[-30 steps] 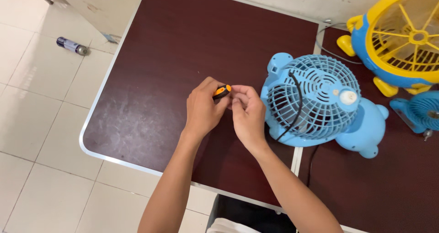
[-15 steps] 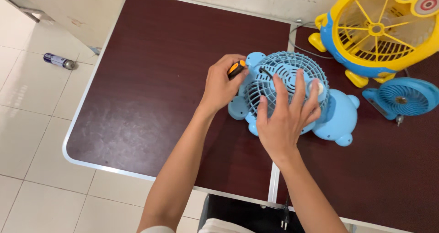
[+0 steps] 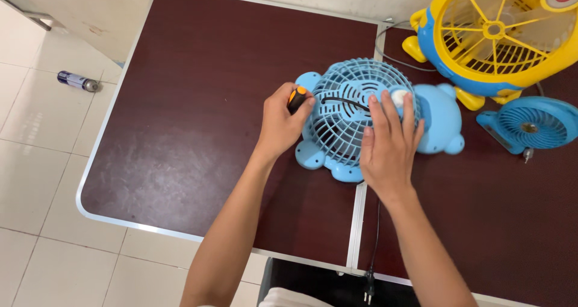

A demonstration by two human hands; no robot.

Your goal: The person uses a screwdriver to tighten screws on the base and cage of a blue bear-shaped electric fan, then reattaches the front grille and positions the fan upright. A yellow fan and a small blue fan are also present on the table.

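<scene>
1. I see the light blue plastic animal-shaped fan (image 3: 361, 117) lying grille-up on the dark maroon table (image 3: 205, 102), across the seam between its two panels.
2. A black cord (image 3: 343, 102) lies over the round grille, and a white knob (image 3: 398, 96) shows at its right side.
3. My left hand (image 3: 280, 125) has its grip curled tight around a screwdriver with a black and orange handle (image 3: 296, 97), at the fan's left edge.
4. My right hand (image 3: 388, 144) lies flat on the grille, grip spread wide, fingertips just beside the knob, holding nothing.
5. Beyond it, a yellow and blue plastic fan (image 3: 487, 33) stands at the far right, with a small blue round fan (image 3: 530, 123) near it.
6. A cylindrical can with a dark blue label (image 3: 77, 81) lies on the white tiled floor (image 3: 36, 138), left of the table.
</scene>
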